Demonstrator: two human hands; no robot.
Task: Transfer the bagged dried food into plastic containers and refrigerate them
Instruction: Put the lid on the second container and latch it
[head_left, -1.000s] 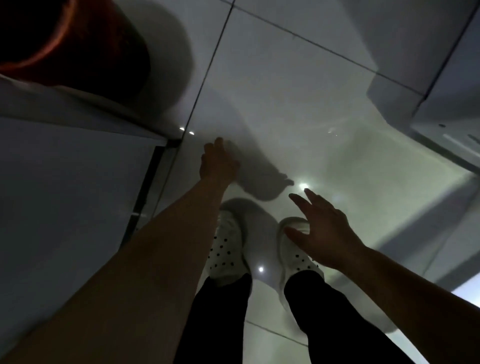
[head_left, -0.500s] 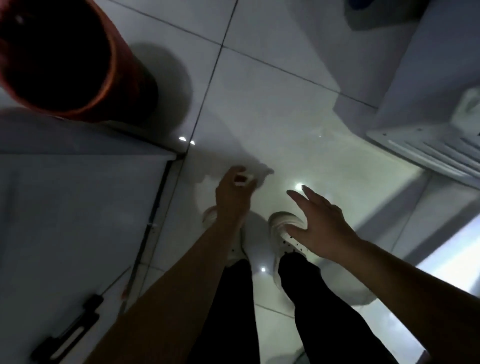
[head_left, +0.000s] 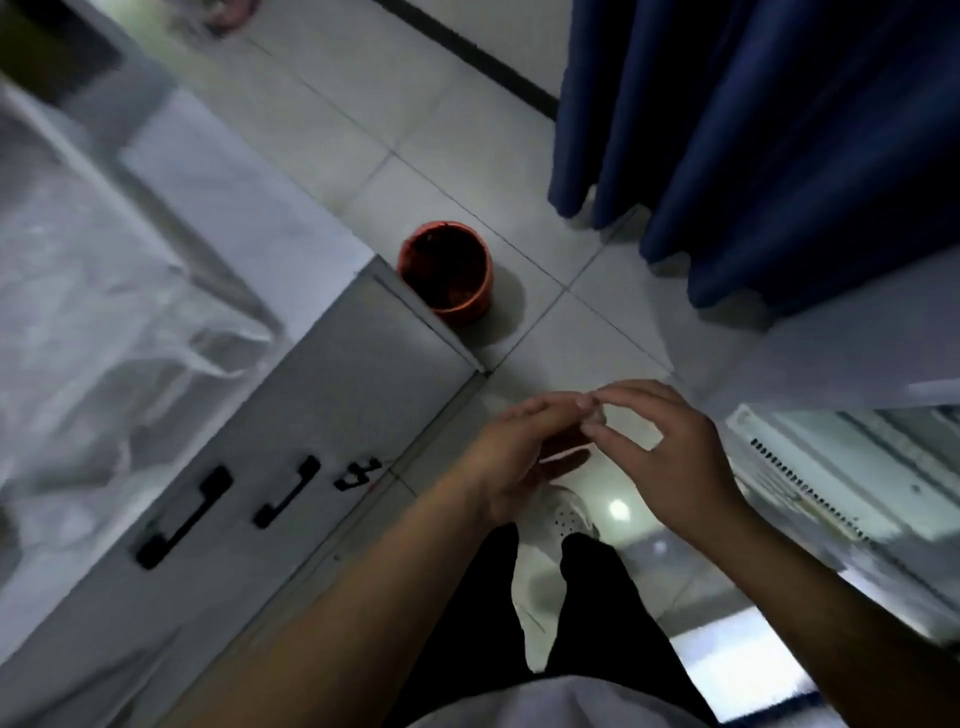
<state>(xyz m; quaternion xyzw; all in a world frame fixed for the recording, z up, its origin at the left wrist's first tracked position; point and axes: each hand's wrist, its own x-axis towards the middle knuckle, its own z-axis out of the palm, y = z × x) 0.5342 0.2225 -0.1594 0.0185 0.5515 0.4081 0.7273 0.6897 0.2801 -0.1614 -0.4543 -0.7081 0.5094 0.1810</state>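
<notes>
Floor (head_left: 467, 135): pale tiles with dark grout lines, beneath both hands and running far ahead of them.

Curtain (head_left: 769, 130): dark blue, hanging in folds, ahead of and above the right hand; its hem reaches the floor.

Desk (head_left: 218, 208): white top, well to the left of the left hand. Clear plastic sheet or bag (head_left: 104, 291) lies crumpled on it; blurred, contents cannot be told.

Cabinet (head_left: 311, 395): grey front below the desk, just left of the left hand. Two black handles (head_left: 183, 517), side by side.

White panel (head_left: 831, 467): just right of the right hand, with a row of small dark slots; lit from below.

Trousers (head_left: 587, 623): black, two legs below the hands.

Bin (head_left: 447, 273): orange-red, round, open top, dark inside; on the floor ahead of the left hand, against the cabinet corner.

Left hand (head_left: 519, 457): fingers straight and together, reaching rightward; tips meet the right hand's fingertips.

Right hand (head_left: 670, 457): fingers curved, forefinger and thumb drawn close over a small pale thing at the left hand's fingertips; too blurred to tell what it is, or whether it is pinched.

Shoe (head_left: 566, 514): white, perforated, under the hands.

Bagged food and containers: cannot be made out.
</notes>
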